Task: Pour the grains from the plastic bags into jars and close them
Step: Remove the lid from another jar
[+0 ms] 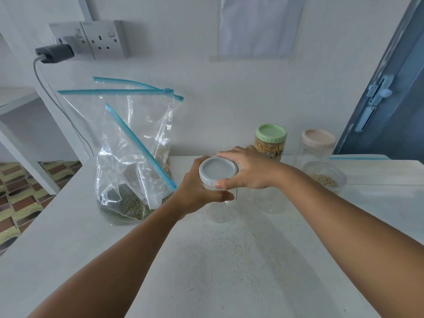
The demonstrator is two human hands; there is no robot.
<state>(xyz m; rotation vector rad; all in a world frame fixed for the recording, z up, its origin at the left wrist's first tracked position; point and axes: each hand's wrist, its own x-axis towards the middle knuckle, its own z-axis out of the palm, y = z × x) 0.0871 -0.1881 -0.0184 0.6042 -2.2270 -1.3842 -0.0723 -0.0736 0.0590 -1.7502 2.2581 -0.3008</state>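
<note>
No writing could be read; the label on the green-lidded jar (271, 143) of yellow grains was too blurred. Three lidded jars stood on the white table (229, 260), and three blue-zippered plastic bags (128, 161) stood to the left. The left hand (197, 191) gripped the clear, seemingly empty jar (221, 203) at centre, while the right hand (247, 168) clasped its grey lid (218, 168). A beige-lidded jar (317, 145) stood at right.

Left hand (197, 191) grips the clear jar (221, 203) on the white table (229, 260); right hand (247, 168) clasps its grey lid (218, 169); zip bags (133, 161) stand left.
</note>
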